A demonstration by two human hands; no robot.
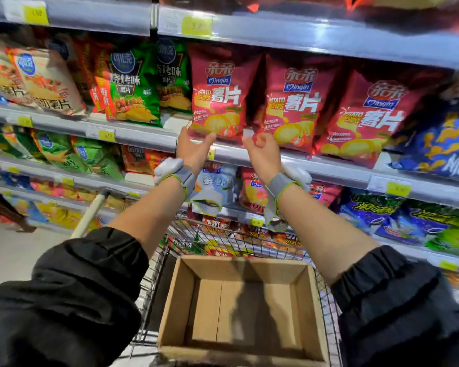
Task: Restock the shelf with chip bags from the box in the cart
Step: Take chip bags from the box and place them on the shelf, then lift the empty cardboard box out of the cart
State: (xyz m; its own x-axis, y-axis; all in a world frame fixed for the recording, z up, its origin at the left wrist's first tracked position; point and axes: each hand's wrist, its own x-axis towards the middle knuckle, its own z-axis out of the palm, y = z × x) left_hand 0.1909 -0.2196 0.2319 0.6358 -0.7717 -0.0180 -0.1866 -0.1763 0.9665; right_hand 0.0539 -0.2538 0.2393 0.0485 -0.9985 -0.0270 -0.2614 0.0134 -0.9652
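Observation:
Three red potato chip bags stand side by side on the middle shelf. Both my arms reach up to the leftmost red bag. My left hand is spread under that bag's bottom left corner, thumb and fingers apart and touching its lower edge. My right hand hovers at the bag's bottom right corner, fingers loosely curled with nothing in them, in front of the second red bag. Below my arms, the cardboard box sits in the wire cart, and its bare floor shows.
Green barbecue chip bags stand left of the red ones, blue bags on the right. Lower shelves hold more snack bags. The cart handle angles up at the left. A person's legs show at the far left on the aisle floor.

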